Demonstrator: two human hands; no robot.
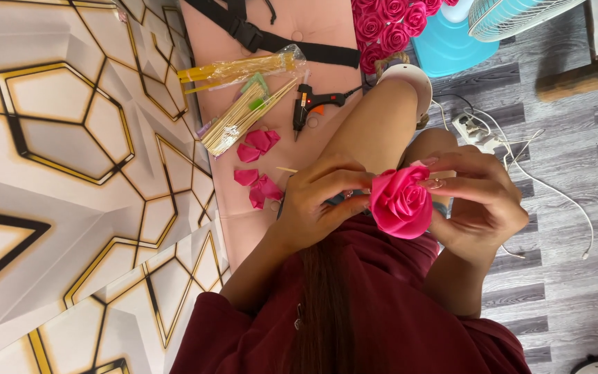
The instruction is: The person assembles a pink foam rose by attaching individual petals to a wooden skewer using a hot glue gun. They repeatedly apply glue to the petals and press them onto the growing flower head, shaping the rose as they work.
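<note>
A bright pink foam rose is held between both of my hands, above my lap and knee. My left hand grips it from the left, fingers curled at its base, and a thin wooden stick pokes out beside that hand. My right hand cups the rose from the right, its fingertips pressing on the outer petals. On the pink padded bench beyond my hands lie loose pink petals and more petals.
A black glue gun, a bundle of wooden skewers and a bag of yellow sticks lie on the bench, with a black strap. Finished pink roses, a blue fan base and a power strip sit on the grey floor.
</note>
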